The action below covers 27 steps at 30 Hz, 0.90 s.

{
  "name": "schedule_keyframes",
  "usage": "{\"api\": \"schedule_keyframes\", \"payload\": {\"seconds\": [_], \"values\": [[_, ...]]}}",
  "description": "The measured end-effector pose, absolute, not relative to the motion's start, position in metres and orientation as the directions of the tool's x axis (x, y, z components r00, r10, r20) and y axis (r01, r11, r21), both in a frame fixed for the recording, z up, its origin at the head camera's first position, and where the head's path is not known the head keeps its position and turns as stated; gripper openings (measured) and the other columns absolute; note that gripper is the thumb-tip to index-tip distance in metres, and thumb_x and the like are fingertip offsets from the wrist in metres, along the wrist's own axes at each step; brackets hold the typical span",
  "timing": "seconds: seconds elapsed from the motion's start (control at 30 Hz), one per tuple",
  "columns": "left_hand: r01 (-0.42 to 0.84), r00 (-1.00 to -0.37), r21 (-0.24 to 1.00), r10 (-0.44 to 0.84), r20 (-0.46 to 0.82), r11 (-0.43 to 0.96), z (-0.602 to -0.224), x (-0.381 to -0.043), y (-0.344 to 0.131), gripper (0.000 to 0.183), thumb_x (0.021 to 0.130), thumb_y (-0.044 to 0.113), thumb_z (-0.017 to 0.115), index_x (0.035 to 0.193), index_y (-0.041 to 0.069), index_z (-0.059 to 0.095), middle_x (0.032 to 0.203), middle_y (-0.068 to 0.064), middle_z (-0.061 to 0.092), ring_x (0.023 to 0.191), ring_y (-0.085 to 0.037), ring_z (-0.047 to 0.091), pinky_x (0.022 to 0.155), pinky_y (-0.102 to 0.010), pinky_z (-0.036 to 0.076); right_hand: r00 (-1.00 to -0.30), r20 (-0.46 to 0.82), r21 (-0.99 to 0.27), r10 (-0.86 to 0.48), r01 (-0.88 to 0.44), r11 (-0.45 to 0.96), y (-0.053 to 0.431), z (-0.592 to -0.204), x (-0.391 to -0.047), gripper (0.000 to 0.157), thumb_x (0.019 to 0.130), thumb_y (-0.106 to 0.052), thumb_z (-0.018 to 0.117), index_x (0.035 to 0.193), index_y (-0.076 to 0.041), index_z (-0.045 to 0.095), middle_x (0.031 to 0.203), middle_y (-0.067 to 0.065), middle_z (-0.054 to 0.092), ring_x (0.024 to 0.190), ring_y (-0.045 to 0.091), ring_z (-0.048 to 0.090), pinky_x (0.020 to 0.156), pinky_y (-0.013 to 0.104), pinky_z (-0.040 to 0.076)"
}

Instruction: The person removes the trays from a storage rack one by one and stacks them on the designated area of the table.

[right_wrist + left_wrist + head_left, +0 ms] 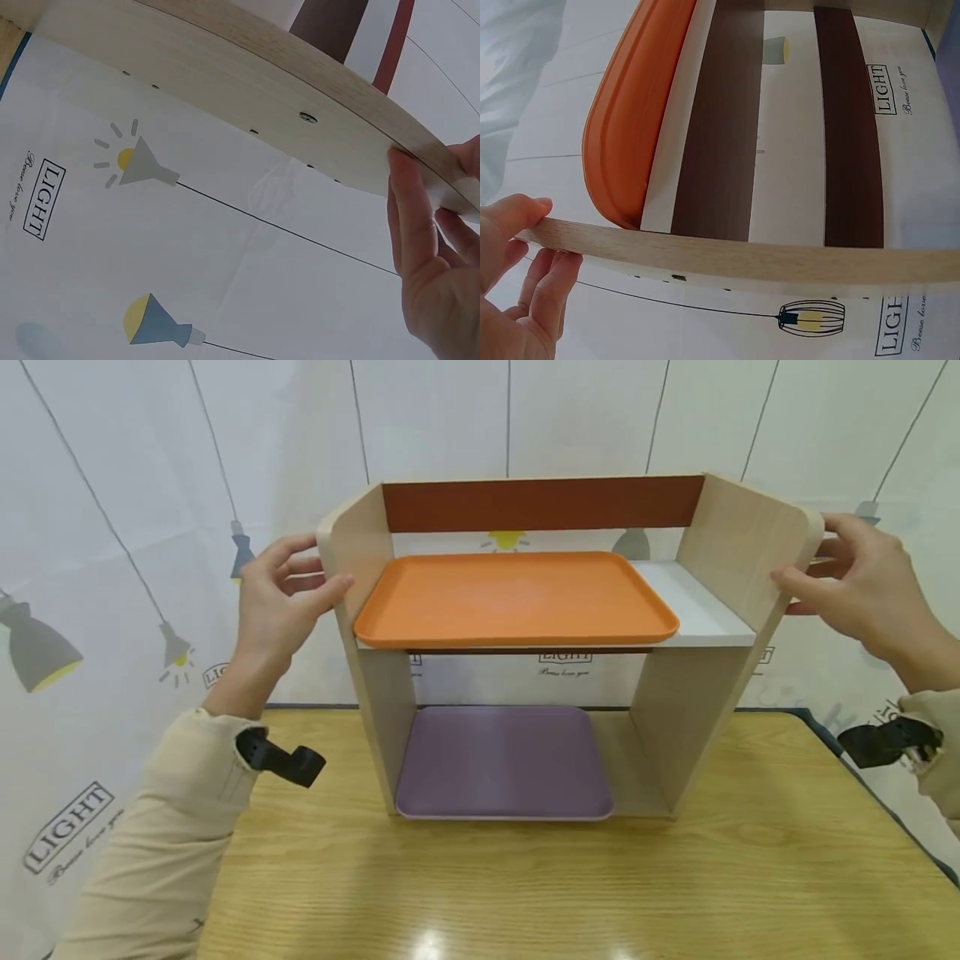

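Note:
A two-tier wooden shelf (682,718) stands on the table, with pale side panels and a brown-red back bar. My left hand (279,602) grips the upper front edge of its left panel, thumb on the inner side and fingers outside. On the opposite side my right hand (870,585) holds the right panel's upper edge the same way; in the right wrist view its fingers (411,202) lie against the outer face. An orange tray (517,597) lies on the white upper shelf (697,606), toward the left. Below it, a purple tray (506,764) rests on the bottom board.
The wood-grain table (480,885) spreads in front of the shelf and to both sides. Behind hangs a white sheet (450,418) printed with lamps and lettering. A black strap device (281,758) sits on the left wrist, another (888,742) on the right.

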<state>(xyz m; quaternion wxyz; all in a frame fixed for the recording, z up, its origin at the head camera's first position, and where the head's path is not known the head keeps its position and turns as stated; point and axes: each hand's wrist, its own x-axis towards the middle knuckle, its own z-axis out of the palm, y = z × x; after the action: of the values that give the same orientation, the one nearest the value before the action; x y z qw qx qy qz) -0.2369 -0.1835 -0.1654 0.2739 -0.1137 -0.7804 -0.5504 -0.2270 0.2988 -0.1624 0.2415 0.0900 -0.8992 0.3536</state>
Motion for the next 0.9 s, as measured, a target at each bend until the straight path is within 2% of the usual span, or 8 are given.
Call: {"api": "schedule_keyframes", "payload": {"seconds": [0.23,0.3,0.53,0.73,0.9], "values": [[0.465,-0.822,0.791,-0.138,0.553,0.398,-0.1647,-0.2396,-0.1834,0.047,0.075,0.015,0.071,0.119,0.012,0.055,0.095,-0.005,0.058,0.081,-0.014,0.057,0.061,-0.019,0.048,-0.865,0.502,-0.647,0.013,-0.366,0.669,0.2975,-0.1619,-0.2332,0.054,0.084,-0.012,0.058,0.134,-0.016,0.037,0.104,0.001,0.049,0.073,-0.004,0.05,0.05,0.013,0.045],[0.465,-0.821,0.791,-0.14,0.553,0.397,-0.1645,-0.2406,-0.1842,0.047,0.074,0.014,0.071,0.119,0.012,0.056,0.094,-0.005,0.058,0.081,-0.014,0.057,0.061,-0.019,0.048,-0.867,0.498,-0.657,0.022,-0.361,0.662,0.2961,-0.1625,-0.2339,0.053,0.084,-0.013,0.058,0.133,-0.016,0.038,0.103,-0.001,0.049,0.073,-0.004,0.05,0.05,0.013,0.045],[0.454,-0.818,0.771,-0.134,0.559,0.446,-0.1631,-0.2443,-0.1846,0.047,0.076,0.018,0.07,0.12,0.014,0.055,0.1,-0.009,0.058,0.084,-0.014,0.057,0.062,-0.02,0.048,-0.866,0.497,-0.608,0.05,-0.307,0.732,0.2931,-0.1639,-0.2329,0.054,0.086,-0.019,0.056,0.135,-0.015,0.034,0.109,0.015,0.045,0.075,-0.004,0.046,0.051,0.009,0.042],[0.449,-0.807,0.757,-0.147,0.571,0.474,-0.1635,-0.2466,-0.1847,0.046,0.075,0.018,0.07,0.118,0.015,0.056,0.099,-0.01,0.059,0.082,-0.013,0.058,0.061,-0.019,0.046,-0.87,0.492,-0.615,0.03,-0.323,0.719,0.2922,-0.1643,-0.2335,0.054,0.086,-0.019,0.056,0.135,-0.014,0.034,0.108,0.013,0.044,0.076,-0.004,0.047,0.052,0.01,0.044],[0.444,-0.802,0.754,-0.162,0.575,0.484,-0.1658,-0.2469,-0.1843,0.044,0.075,0.017,0.07,0.117,0.013,0.057,0.097,-0.01,0.06,0.08,-0.012,0.058,0.061,-0.019,0.045,-0.878,0.479,-0.608,0.012,-0.322,0.726,0.2917,-0.166,-0.2342,0.056,0.086,-0.019,0.055,0.136,-0.013,0.031,0.11,0.016,0.043,0.076,-0.003,0.046,0.051,0.011,0.044]]}}
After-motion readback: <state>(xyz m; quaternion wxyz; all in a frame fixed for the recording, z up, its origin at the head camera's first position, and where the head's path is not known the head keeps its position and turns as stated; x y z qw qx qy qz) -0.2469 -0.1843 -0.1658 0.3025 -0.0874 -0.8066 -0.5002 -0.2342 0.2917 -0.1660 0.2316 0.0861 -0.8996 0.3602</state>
